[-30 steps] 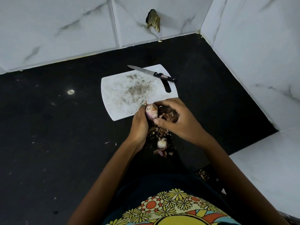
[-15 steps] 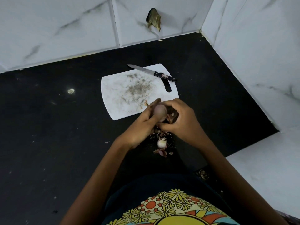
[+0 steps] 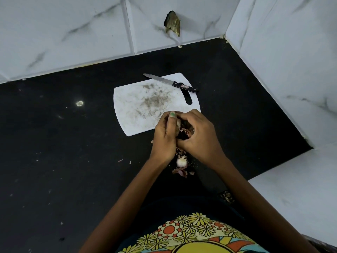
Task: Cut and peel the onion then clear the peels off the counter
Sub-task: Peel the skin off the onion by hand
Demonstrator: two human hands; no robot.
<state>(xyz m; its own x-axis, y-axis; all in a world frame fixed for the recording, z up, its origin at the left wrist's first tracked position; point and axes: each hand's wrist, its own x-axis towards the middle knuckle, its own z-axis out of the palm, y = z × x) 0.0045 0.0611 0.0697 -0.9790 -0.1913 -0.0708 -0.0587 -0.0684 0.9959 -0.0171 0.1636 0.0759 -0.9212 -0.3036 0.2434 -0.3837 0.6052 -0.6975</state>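
Note:
Both hands meet just above the near edge of the white cutting board [image 3: 138, 105]. My left hand [image 3: 165, 136] wraps around a small onion [image 3: 179, 122], of which only a pale sliver shows between the fingers. My right hand [image 3: 197, 136] cups a clump of dark brown onion peels [image 3: 185, 133] against it. Below the hands, on the black counter [image 3: 73, 152], lie a cut whitish onion piece [image 3: 181, 162] and a small heap of reddish loose peels [image 3: 180, 172].
A black-handled knife [image 3: 170, 83] rests across the board's far right corner. White tiled walls close the counter at the back and right. A white ledge [image 3: 300, 183] sits at the near right, with a few scraps [image 3: 227, 196] by its corner.
My left hand has turned and closed over the onion, hiding most of it. Both hands shifted slightly toward the board. The knife and board have not moved.

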